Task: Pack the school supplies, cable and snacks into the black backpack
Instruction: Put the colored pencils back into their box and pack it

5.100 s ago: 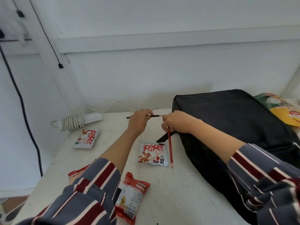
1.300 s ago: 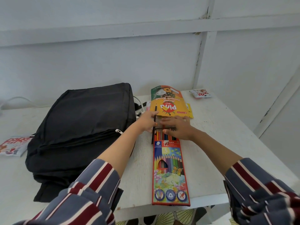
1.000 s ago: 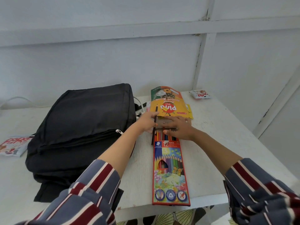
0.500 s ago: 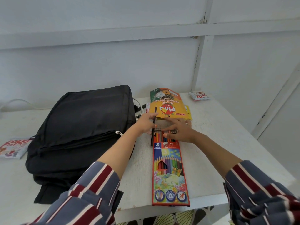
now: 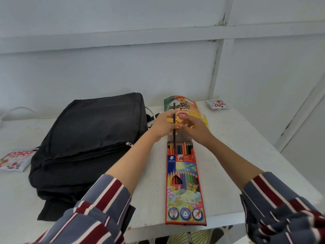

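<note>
- Fingers of the left hand (image 5: pixel 162 126) pinch a dark pencil (image 5: pixel 174 111), its lower end among the coloured pencils (image 5: pixel 183 148) in the open pencil box (image 5: pixel 184 182).
- Fingers of the right hand (image 5: pixel 195 129), blurred, look loose and hold nothing, above the box's open end.
- The black backpack (image 5: pixel 91 138) lies flat on the tabletop (image 5: pixel 228 147), just left of the box.

Grey-blue sleeves (image 5: pixel 98 210), maroon and white stripes
</note>
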